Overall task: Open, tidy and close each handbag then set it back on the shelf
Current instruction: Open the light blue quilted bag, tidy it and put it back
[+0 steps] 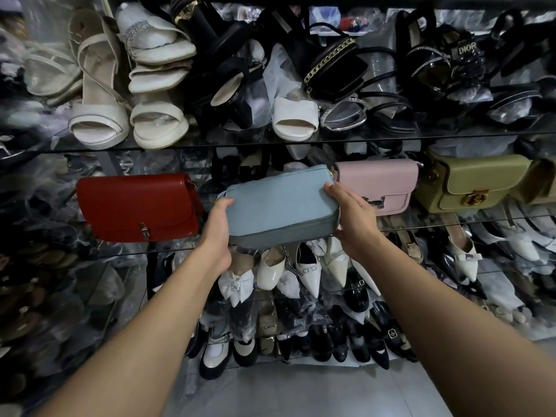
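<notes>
The left hand [215,227] and right hand [352,212] clasp the pale blue handbag [279,203] by its ends, fingers curled round it, at the glass shelf [150,250] between the red handbag [138,206] and pink handbag [379,185]. It looks light and soft-sided, so end grips suit it.

Shop: glass shelves [270,142] of shoes [99,115], handbags [376,185]

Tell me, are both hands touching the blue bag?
Touching. The head view shows the left hand gripping the left end of the blue bag and the right hand gripping its right end.
</notes>
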